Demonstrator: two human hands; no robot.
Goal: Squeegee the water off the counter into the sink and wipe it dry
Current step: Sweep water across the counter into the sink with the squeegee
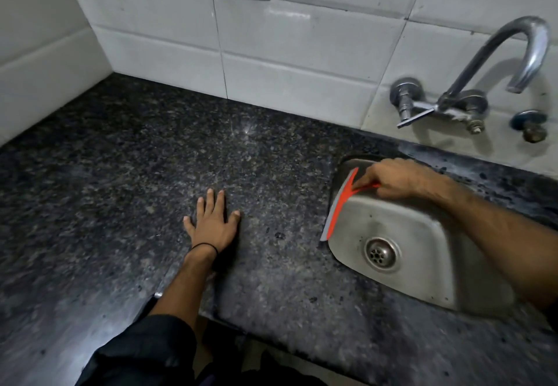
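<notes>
Left hand (213,224) flat on counter (126,174); right hand's (392,178) grip seemingly holds squeegee (339,204) handle.

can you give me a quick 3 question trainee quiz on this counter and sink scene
1. True or false: the left hand lies flat on the counter.
2. Which hand holds the orange squeegee? A) left B) right
3. Fill in: the squeegee blade lies along the left edge of the ____.

Key:
1. True; palm down, fingers spread.
2. B; its grip closes on the handle.
3. Sink; the blade is at the rim, over the basin.
</notes>
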